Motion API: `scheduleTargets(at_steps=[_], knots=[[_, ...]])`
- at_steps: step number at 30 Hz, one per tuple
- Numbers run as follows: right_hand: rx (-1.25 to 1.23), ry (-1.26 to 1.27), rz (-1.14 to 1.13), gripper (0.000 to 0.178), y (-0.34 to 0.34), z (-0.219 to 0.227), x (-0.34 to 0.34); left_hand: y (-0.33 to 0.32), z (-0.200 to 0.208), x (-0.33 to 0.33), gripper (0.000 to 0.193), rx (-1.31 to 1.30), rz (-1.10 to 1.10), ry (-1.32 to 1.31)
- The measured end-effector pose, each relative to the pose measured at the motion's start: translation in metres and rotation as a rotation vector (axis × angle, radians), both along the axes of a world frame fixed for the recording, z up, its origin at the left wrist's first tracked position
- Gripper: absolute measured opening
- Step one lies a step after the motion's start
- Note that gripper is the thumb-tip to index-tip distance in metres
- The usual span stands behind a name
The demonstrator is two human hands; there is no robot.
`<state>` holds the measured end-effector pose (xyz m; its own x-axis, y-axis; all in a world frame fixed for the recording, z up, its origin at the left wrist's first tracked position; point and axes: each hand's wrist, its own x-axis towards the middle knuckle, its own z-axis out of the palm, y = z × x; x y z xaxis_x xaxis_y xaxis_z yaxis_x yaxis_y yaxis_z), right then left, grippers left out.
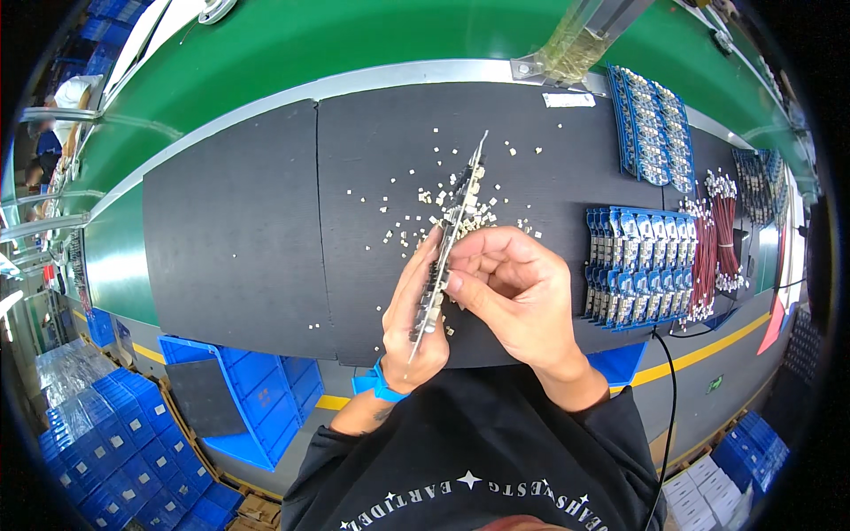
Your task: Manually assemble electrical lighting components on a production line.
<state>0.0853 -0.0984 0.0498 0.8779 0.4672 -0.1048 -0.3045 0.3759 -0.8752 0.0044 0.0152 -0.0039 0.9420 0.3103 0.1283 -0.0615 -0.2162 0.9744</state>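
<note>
Left hand [405, 311] has the board [452, 234] gripped on edge over the table [235, 195], probably so the right hand [521, 292] (curled in close, can't tell if it's pinching anything) can reach its face, with white bits [483, 216] cluttering the spot below and blue boards [639, 267] plus cables [726, 243] crowding the right end.

Cream connectors [486, 216] speckle a black-topped table [230, 195]; blue circuit boards [642, 226] and white-tipped, dark-red wire bundles [725, 232] add colour near its right edge.
</note>
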Motion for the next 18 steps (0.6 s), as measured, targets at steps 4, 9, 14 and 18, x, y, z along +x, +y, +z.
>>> scheduleTargets(at_steps=[4, 9, 14, 18], knots=[[0.025, -0.024, -0.009, 0.024, -0.003, 0.001, -0.002, 0.0, 0.0, 0.0, 0.046, -0.006, 0.013, 0.045], [0.052, -0.013, -0.052, 0.026, 0.001, 0.016, -0.002, 0.0, -0.008, -0.003, 0.048, -0.044, -0.008, 0.041], [0.053, -0.033, 0.044, 0.028, -0.005, 0.015, 0.001, 0.004, -0.021, -0.009, 0.049, -0.03, -0.022, 0.046], [0.058, 0.007, -0.013, 0.027, -0.001, 0.015, 0.002, 0.002, -0.01, -0.005, 0.049, 0.006, -0.008, 0.034]])
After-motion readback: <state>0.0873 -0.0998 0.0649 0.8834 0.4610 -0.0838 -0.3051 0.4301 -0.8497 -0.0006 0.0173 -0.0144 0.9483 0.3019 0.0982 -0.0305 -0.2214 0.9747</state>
